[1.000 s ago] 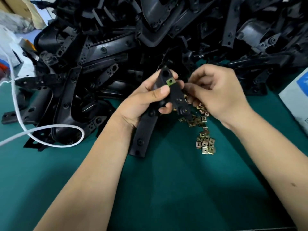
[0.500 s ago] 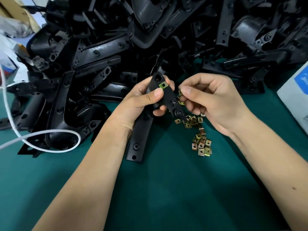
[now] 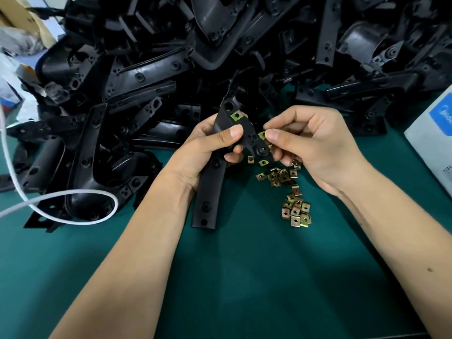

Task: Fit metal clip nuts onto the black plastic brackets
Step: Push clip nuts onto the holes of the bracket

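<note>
Your left hand grips the bracket, one clip nut fitted near its top. Your right hand pinches a second nut, apparently touching the bracket edge. Loose nuts lie on the surface beneath.

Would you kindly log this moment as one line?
left hand grips bracket | one clip nut fitted | right hand pinches second nut at bracket edge
</note>
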